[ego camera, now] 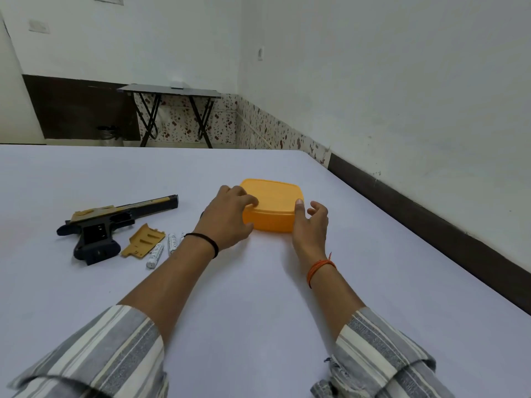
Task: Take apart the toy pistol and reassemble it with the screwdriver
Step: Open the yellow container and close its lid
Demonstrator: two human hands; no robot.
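Orange box [271, 206] gripped both sides: left hand [227, 219] curled over lid, right hand [309, 222] apparently thumb-pressed.

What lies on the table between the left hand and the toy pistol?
The tan cover and the batteries lie between the left hand and the toy pistol. That hand grips the orange box.
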